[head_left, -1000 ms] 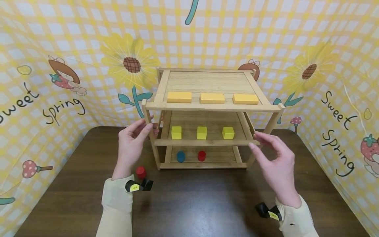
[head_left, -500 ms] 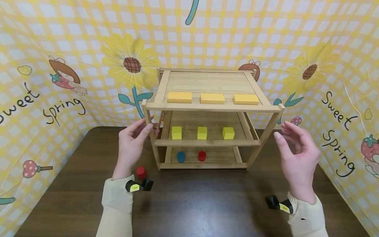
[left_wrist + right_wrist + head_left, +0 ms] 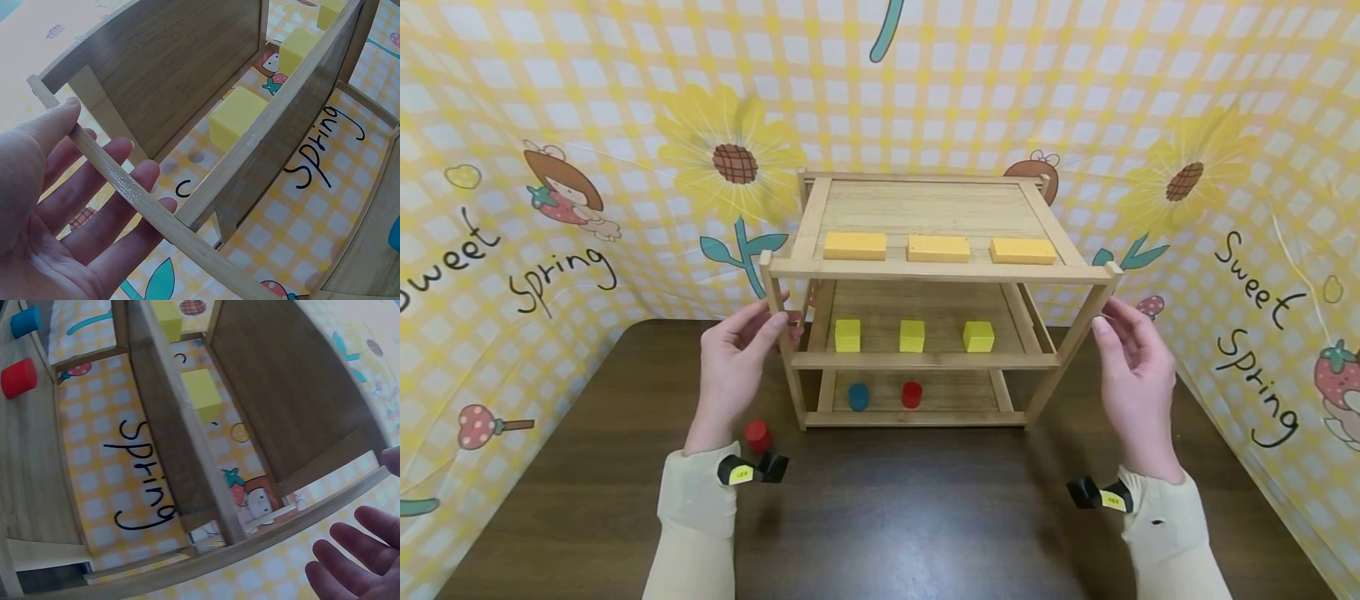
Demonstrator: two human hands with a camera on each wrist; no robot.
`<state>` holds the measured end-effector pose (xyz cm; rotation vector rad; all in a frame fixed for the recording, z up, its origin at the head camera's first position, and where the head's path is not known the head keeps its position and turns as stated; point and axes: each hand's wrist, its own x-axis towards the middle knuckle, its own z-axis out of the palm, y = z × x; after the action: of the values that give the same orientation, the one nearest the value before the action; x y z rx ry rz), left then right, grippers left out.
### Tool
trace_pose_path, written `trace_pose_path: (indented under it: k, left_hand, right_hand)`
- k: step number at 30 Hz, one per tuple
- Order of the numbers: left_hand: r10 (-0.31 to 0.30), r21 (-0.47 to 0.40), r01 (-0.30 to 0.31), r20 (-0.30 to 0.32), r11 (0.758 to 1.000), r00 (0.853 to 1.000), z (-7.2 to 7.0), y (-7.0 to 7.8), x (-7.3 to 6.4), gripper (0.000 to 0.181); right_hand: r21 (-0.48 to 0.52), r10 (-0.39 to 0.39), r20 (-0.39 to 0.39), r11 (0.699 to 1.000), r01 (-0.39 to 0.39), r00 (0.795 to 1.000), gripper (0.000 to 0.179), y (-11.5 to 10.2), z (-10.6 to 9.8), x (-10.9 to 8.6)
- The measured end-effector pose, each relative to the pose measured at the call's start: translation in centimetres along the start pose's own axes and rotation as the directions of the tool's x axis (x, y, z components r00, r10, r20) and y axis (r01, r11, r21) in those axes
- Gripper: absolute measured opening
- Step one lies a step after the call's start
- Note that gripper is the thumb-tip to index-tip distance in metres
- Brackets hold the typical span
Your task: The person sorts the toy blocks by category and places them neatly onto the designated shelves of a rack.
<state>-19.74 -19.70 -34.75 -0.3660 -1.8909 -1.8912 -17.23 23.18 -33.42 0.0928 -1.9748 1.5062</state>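
Note:
A three-tier wooden shelf rack (image 3: 925, 361) stands on the table. My left hand (image 3: 733, 358) holds its left front post, thumb on the near side and fingers behind, as the left wrist view shows. Beside the right front post is my right hand (image 3: 1138, 375), thumb tip close to the wood and fingers (image 3: 350, 537) spread apart from it. Three yellow blocks (image 3: 938, 249) lie along the top tier. Three yellow cubes (image 3: 912, 337) line the middle one. On the bottom tier are a blue cylinder (image 3: 858, 397) and a red cylinder (image 3: 912, 395).
Another red cylinder (image 3: 757, 436) rests on the dark wooden table (image 3: 910, 508), just right of the left wrist. Behind and at both sides hangs a yellow checked cloth (image 3: 925, 100) printed with sunflowers. Black wrist straps with small cameras sit on both sleeves.
My right hand has left the right end of the middle shelf, swung out to the right, then come back in beside the right front post. The left hand and the blocks stayed put.

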Motion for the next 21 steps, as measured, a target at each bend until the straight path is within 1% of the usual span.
trace_pose_path:
  k: [4,7,12,16,21]
  left_hand:
    - [0.004,0.015,-0.004,0.001,1.0,1.0,0.0,0.0,0.0,0.031]
    - [0.003,0.021,-0.003,0.001,1.0,1.0,-0.1,0.0,0.0,0.031]
    - [0.001,0.042,-0.001,-0.005,0.999,1.0,0.0,0.0,0.1,0.032]
    - [-0.009,0.029,0.009,-0.005,1.0,1.0,0.0,0.0,0.0,0.032]
    - [-0.013,0.016,0.013,-0.004,1.0,1.0,0.0,0.0,-0.1,0.032]
  right_hand:
    - [-0.053,0.047,0.049,0.998,-0.044,0.998,0.039,0.6,0.4,0.2]
    - [-0.045,0.038,0.089,0.998,-0.034,0.995,0.039,0.9,0.8,0.3]
    - [0.002,0.003,0.145,1.0,-0.003,0.989,0.04,0.9,1.5,0.2]
    - [0.026,-0.013,0.16,1.0,0.009,0.987,0.039,1.0,1.7,0.1]
    - [0.052,-0.038,0.154,0.998,0.031,0.987,0.04,1.2,1.6,0.0]
